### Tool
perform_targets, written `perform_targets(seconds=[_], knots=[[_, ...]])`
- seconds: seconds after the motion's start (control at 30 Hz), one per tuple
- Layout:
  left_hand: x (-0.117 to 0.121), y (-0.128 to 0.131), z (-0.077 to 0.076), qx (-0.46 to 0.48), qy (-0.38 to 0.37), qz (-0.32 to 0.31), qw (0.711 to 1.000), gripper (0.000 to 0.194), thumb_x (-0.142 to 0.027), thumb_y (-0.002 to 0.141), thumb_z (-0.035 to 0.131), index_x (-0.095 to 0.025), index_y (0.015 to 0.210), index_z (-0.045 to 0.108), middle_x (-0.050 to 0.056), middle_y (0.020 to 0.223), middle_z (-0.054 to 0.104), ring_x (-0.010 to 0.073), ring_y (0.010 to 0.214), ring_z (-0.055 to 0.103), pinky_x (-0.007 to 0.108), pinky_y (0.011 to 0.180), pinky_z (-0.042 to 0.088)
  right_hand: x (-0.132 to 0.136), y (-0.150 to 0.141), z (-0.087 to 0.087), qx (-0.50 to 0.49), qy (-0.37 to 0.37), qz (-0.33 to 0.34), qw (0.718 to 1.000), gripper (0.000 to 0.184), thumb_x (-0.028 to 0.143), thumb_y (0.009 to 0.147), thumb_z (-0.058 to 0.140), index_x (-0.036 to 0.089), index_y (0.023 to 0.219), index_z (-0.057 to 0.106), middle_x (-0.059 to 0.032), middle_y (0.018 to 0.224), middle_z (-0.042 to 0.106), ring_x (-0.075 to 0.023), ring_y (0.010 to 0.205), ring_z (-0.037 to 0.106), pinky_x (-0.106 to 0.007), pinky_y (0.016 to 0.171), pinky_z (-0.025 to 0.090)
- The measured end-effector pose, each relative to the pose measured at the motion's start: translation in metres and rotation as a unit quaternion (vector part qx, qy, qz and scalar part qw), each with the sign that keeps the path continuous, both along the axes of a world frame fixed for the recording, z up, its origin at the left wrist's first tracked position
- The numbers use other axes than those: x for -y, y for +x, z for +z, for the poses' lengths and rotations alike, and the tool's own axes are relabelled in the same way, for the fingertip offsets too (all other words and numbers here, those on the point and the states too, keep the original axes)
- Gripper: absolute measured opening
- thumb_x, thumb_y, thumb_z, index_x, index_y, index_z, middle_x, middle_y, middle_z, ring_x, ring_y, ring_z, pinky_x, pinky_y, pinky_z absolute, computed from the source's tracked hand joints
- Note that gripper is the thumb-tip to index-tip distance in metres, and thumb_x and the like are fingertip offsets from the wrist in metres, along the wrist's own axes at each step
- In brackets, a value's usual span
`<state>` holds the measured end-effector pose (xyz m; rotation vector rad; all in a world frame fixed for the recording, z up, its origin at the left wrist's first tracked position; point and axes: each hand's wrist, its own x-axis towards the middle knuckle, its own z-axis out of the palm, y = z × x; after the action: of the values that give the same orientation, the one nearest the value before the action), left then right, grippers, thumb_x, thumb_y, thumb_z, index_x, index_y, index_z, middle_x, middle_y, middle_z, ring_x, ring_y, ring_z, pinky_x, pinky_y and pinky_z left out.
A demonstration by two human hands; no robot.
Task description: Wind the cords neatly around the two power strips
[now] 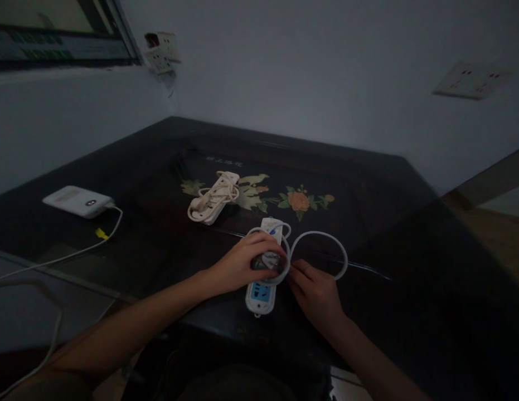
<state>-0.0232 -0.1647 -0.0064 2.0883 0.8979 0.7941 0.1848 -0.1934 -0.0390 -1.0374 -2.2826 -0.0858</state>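
A white power strip (pixel 261 306) with blue socket faces lies lengthwise before me on the dark table. My left hand (pixel 248 259) curls over its middle, fingers and thumb closed around the strip and the cord turns there. A pale, greyish shape, perhaps the plug, shows between the fingers but is partly hidden. The strip's white cord (pixel 346 257) loops around the strip and arcs out to the right. Close beside the strip, my right hand (pixel 318 289) pinches this cord between thumb and fingers. Its fingertips are partly hidden behind the cord.
Farther back lies a second, cream power strip (pixel 215 209) with its cord wrapped round it. On the left a white power bank (pixel 77 200) has a cable (pixel 117 223) plugged in, with a yellow tag (pixel 101 234). Wall sockets (pixel 472 81) are at the right.
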Motion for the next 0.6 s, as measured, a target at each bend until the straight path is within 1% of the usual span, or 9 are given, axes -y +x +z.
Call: perform_targets(seconds=[0.07,0.13,0.23,0.3,0.4,0.47,0.53,0.6], knots=[[0.0,0.001,0.0,0.001,0.002,-0.001,1.0,0.028,-0.017,0.077,0.07,-0.021,0.105,0.064,0.005,0.112,0.058,0.0196,0.109,0.055,0.033,0.096,0.043,0.0,0.0,0.001,-0.02,-0.01,0.001,1.0,0.025,0.015,0.092,0.047,0.017,0.088,0.072,-0.0068,0.078,0.072,-0.0144,0.06,0.066,-0.024,0.055,0.051],[0.0,0.0,0.0,0.003,0.006,-0.007,1.0,0.028,-0.017,0.078,0.069,-0.021,0.105,0.064,0.005,0.111,0.059,0.0194,0.108,0.055,0.033,0.096,0.044,-0.001,0.0,0.002,-0.049,-0.039,-0.005,0.998,0.024,0.015,0.091,0.049,0.017,0.086,0.072,-0.0067,0.079,0.072,-0.016,0.065,0.066,-0.026,0.059,0.053],[-0.003,-0.002,-0.002,-0.001,0.017,-0.007,1.0,0.035,-0.018,0.079,0.067,-0.022,0.113,0.061,0.006,0.112,0.06,0.0194,0.109,0.056,0.034,0.096,0.044,-0.002,0.0,0.004,-0.103,-0.078,-0.018,0.991,0.021,0.015,0.09,0.052,0.019,0.084,0.071,-0.0065,0.081,0.072,-0.0174,0.071,0.067,-0.029,0.066,0.055],[-0.005,-0.004,-0.004,-0.007,0.026,-0.002,1.0,0.036,-0.018,0.08,0.066,-0.022,0.115,0.06,0.006,0.114,0.059,0.0196,0.109,0.056,0.034,0.096,0.045,-0.004,0.001,0.006,-0.133,-0.096,-0.018,0.986,0.02,0.015,0.089,0.052,0.019,0.082,0.07,-0.0058,0.078,0.071,-0.0174,0.071,0.067,-0.03,0.066,0.055],[-0.005,-0.007,-0.005,-0.031,0.046,0.0,0.998,0.034,-0.018,0.08,0.066,-0.021,0.114,0.06,0.008,0.116,0.059,0.0203,0.11,0.056,0.034,0.096,0.045,-0.006,0.007,0.012,-0.133,-0.114,0.004,0.985,0.017,0.015,0.087,0.054,0.019,0.081,0.069,-0.005,0.073,0.069,-0.0182,0.069,0.065,-0.031,0.064,0.054],[-0.003,-0.008,-0.005,-0.049,0.068,0.004,0.996,0.033,-0.019,0.082,0.065,-0.02,0.114,0.06,0.009,0.117,0.06,0.0211,0.111,0.055,0.035,0.097,0.044,-0.005,0.012,0.019,-0.12,-0.12,0.012,0.985,0.013,0.016,0.087,0.056,0.019,0.083,0.068,-0.0055,0.076,0.068,-0.0192,0.073,0.064,-0.032,0.066,0.054],[-0.002,-0.01,-0.005,-0.056,0.082,0.013,0.995,0.032,-0.021,0.084,0.063,-0.021,0.115,0.059,0.008,0.116,0.062,0.0214,0.112,0.055,0.036,0.098,0.043,-0.002,0.017,0.027,-0.128,-0.112,-0.012,0.985,0.01,0.017,0.087,0.056,0.019,0.086,0.067,-0.0066,0.082,0.068,-0.0203,0.079,0.063,-0.034,0.071,0.054],[-0.002,-0.011,-0.005,-0.052,0.085,0.022,0.995,0.032,-0.023,0.085,0.062,-0.022,0.117,0.058,0.007,0.115,0.064,0.0213,0.113,0.056,0.038,0.101,0.041,0.005,0.015,0.033,-0.146,-0.098,-0.048,0.983,0.011,0.02,0.089,0.055,0.019,0.094,0.064,-0.0086,0.092,0.067,-0.0217,0.089,0.063,-0.037,0.078,0.053]])
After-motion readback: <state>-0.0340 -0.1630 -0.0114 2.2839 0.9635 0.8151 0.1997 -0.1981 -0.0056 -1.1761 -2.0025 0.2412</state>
